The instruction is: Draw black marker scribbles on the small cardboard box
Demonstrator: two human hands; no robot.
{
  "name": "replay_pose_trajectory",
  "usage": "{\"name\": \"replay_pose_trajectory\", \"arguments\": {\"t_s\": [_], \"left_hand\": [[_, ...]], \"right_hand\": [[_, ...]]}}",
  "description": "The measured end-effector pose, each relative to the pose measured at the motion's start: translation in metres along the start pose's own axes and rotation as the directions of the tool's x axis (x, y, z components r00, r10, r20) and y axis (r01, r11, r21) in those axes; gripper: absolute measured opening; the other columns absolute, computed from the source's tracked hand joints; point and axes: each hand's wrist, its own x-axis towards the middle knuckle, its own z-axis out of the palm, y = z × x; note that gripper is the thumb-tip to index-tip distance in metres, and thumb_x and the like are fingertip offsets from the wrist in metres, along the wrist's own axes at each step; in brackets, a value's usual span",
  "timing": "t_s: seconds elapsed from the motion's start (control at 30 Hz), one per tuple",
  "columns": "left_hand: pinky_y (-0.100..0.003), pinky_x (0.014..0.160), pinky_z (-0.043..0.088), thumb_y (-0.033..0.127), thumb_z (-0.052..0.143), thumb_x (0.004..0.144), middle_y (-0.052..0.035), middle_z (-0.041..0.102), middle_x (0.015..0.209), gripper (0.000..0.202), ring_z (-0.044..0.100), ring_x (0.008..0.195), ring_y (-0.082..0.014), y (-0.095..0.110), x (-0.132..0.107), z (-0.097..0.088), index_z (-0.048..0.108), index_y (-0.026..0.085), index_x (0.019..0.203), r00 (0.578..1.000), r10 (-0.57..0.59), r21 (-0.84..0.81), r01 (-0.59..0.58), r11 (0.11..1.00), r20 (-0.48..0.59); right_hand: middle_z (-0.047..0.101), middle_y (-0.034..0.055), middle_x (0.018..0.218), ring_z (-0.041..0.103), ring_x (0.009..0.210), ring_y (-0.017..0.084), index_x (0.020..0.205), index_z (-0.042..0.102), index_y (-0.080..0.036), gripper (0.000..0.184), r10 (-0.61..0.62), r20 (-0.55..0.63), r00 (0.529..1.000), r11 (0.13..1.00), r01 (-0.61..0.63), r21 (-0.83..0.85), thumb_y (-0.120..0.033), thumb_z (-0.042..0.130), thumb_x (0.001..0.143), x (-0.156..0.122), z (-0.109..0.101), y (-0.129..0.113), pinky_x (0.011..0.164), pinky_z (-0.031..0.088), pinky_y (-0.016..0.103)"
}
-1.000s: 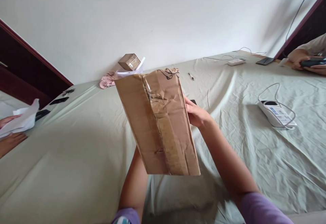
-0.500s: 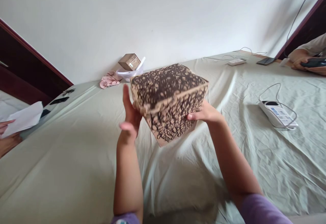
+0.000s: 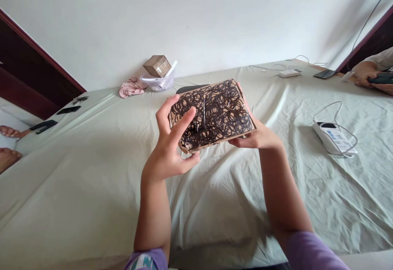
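Head-worn view, looking forward and down. We see a white wall [image 3: 184, 16] behind a wide bed covered by a creased pale green sheet [image 3: 76, 204], with a dark wooden door frame [image 3: 27, 77] at the upper left. Along the far side of the bed lie a small taped cardboard parcel [image 3: 157, 66] on a clear plastic bag [image 3: 156, 82] and a crumpled pink cloth [image 3: 131, 88]. A white device [image 3: 333, 138] with a looped cord rests to the right. At the upper right, a co-worker's hand [image 3: 365, 79] holds a dark phone [image 3: 382, 79]; other fingers [image 3: 9, 131] show at the left edge. At the centre, above the sheet, we find the thin cardboard box [image 3: 211, 116], now turned so that one broad face, covered in black scribbles, tilts up toward the camera; half a second earlier a corner faced us. The left hand [image 3: 167, 147] is spread, its fingers arched over the near-left part of the box and its thumb low by the corner. The right hand [image 3: 258, 137] lies palm up beneath the far-right edge, its fingers hidden, so we cannot tell whether they grip.
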Motion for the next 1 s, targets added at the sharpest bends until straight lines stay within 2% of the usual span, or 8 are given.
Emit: {"name": "replay_pose_trajectory", "arguments": {"t_s": [0.1,0.2,0.33,0.5,0.63,0.77,0.9,1.0], "left_hand": [[-0.073,0.137,0.024,0.066,0.083,0.085,-0.0088,0.023,0.181,0.109,0.019,0.173,-0.0507,-0.008,-0.002,0.003,0.027,0.047,0.176,0.999,0.042,-0.020,-0.042,0.999,-0.007],[-0.072,0.137,0.024,0.077,0.066,0.093,-0.0052,0.021,0.184,0.099,0.017,0.174,-0.0478,-0.016,-0.003,0.007,0.022,0.050,0.177,1.000,-0.001,-0.090,0.001,0.996,0.001],[-0.067,0.141,0.016,0.062,0.049,0.106,0.0016,0.020,0.185,0.073,0.016,0.176,-0.0417,-0.016,-0.002,0.013,0.028,0.053,0.175,0.998,-0.025,-0.142,0.017,0.990,-0.052],[-0.066,0.142,0.005,0.039,0.052,0.107,-0.0004,0.020,0.183,0.074,0.016,0.175,-0.0402,0.002,-0.005,0.005,0.029,0.050,0.176,0.999,-0.023,-0.084,0.019,0.996,-0.043],[-0.066,0.142,0.007,0.034,0.056,0.103,0.0009,0.015,0.185,0.085,0.004,0.177,-0.0416,0.006,-0.008,-0.002,0.021,0.049,0.178,0.998,-0.052,-0.124,0.054,0.991,0.017],[-0.066,0.142,0.006,0.027,0.055,0.104,0.0025,0.010,0.185,0.084,0.003,0.177,-0.0399,-0.006,-0.009,0.008,0.023,0.052,0.177,0.989,-0.146,-0.118,0.147,0.982,0.012],[-0.069,0.141,0.011,0.055,0.062,0.104,0.0004,0.008,0.188,0.087,0.002,0.177,-0.0424,-0.030,-0.011,0.021,0.017,0.050,0.178,0.983,-0.176,-0.248,0.185,0.951,0.056],[-0.067,0.137,0.029,0.076,0.073,0.092,-0.0041,0.020,0.187,0.116,0.024,0.174,-0.0416,-0.048,-0.013,0.023,0.000,0.050,0.178,0.970,-0.195,-0.408,0.238,0.882,0.144]], "right_hand": [[0.057,0.0163,0.165,0.058,0.151,0.040,0.179,0.021,-0.021,0.128,-0.088,0.029,0.996,0.981,0.092,-0.172,-0.044,0.095,0.078,0.000,0.000,-0.002,0.130,0.048,0.051],[0.038,0.0160,0.180,0.033,0.169,0.042,0.182,0.000,-0.024,0.146,-0.113,0.034,0.993,0.958,0.118,-0.260,-0.046,0.097,0.075,0.000,-0.001,-0.005,0.139,0.030,0.052],[0.018,0.0096,0.189,0.019,0.174,0.043,0.182,-0.006,-0.030,0.150,-0.123,0.019,0.992,0.953,0.123,-0.278,-0.052,0.097,0.075,0.003,0.000,-0.006,0.141,0.021,0.052],[0.016,0.0077,0.189,0.008,0.176,0.043,0.182,-0.003,-0.030,0.152,-0.169,0.025,0.985,0.954,0.170,-0.246,-0.054,0.098,0.071,0.010,0.006,0.000,0.143,0.008,0.052],[0.022,0.0064,0.187,0.008,0.175,0.044,0.183,0.000,-0.032,0.151,-0.172,0.012,0.985,0.966,0.171,-0.196,-0.054,0.097,0.069,0.016,0.011,0.004,0.142,0.008,0.056],[0.022,0.0060,0.187,0.015,0.173,0.046,0.182,0.001,-0.036,0.146,-0.179,-0.044,0.983,0.964,0.166,-0.209,-0.053,0.095,0.073,0.016,0.010,0.005,0.141,0.016,0.061],[0.017,0.0047,0.189,0.018,0.172,0.047,0.182,-0.002,-0.038,0.144,-0.143,-0.056,0.988,0.973,0.130,-0.190,-0.058,0.093,0.076,0.013,0.003,0.004,0.139,0.023,0.062],[0.019,0.0012,0.189,0.023,0.172,0.045,0.182,-0.003,-0.042,0.140,-0.087,-0.108,0.990,0.993,0.078,-0.084,-0.061,0.090,0.079,0.015,0.006,0.011,0.138,0.030,0.061]]}}
